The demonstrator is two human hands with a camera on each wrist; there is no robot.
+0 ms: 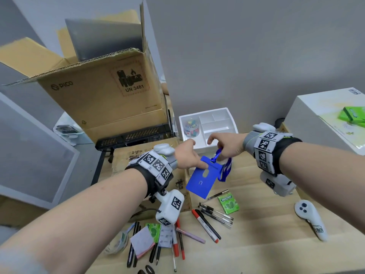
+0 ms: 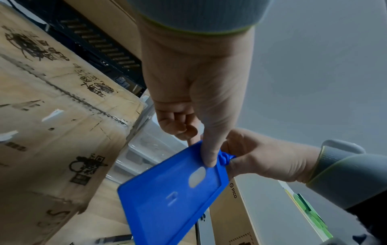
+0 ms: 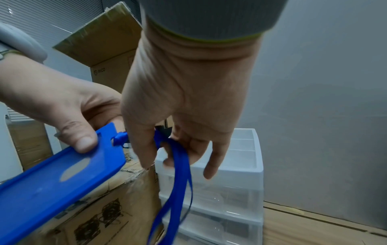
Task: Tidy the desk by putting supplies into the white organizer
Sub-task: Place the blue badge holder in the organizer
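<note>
Head view had the blue badge holder [image 1: 201,178] in mid-air btwn both hands, just at 6 o'clock of the white organizer [image 1: 233,123]. Left hand [image 1: 187,155] pinched its top edge, thumb on the face; right hand [image 1: 227,145], at 2 o'clock of the holder, gripped the blue lanyard [image 1: 226,169] w/ curled fingers by the clip. Right wrist view alone showed the lanyard [image 3: 178,179] strands looped thru those fingers and hanging down; left wrist view alone showed the left thumb [image 2: 209,149] pressing beside the oval slot.
</note>
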